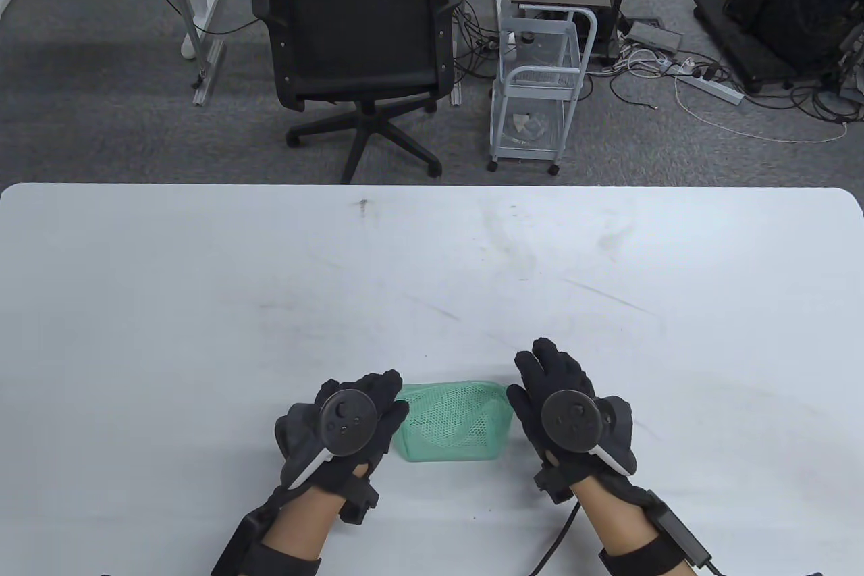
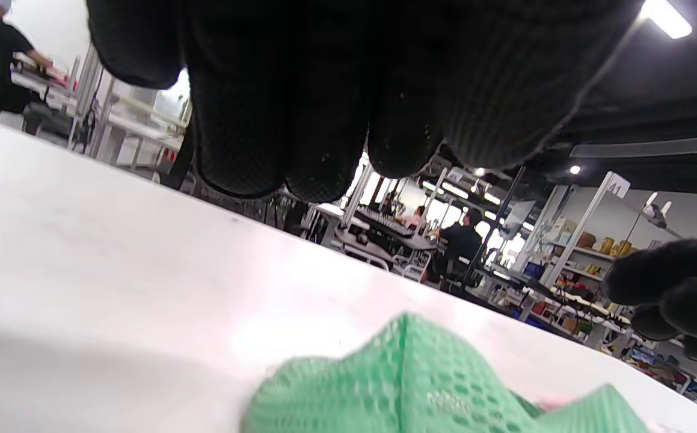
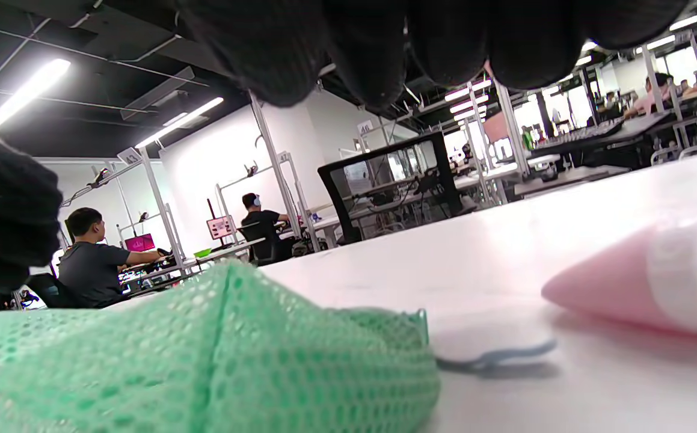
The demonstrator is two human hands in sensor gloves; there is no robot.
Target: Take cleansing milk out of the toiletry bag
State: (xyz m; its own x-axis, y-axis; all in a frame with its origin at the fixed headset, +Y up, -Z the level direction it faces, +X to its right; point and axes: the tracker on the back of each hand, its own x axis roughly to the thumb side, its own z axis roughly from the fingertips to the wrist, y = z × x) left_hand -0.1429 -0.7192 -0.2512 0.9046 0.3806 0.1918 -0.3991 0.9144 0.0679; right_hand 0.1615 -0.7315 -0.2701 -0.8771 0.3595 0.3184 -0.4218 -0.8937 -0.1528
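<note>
Green mesh toiletry bag (image 1: 453,421) between left hand (image 1: 344,424) and right hand (image 1: 570,414); both unclenched, holding nothing. Pink cleansing milk (image 3: 655,279) just beside right fingers.

Left hand (image 1: 351,424) and right hand (image 1: 567,410) — palms down, fingers loosely spread.

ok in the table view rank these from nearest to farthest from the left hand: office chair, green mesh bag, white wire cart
Measured from the left hand:
1. Green mesh bag, right beside it on the table, between both hands.
2. Office chair, on the floor beyond the table's far edge, roughly straight ahead.
3. White wire cart, also beyond the table, farther off to the right.
</note>
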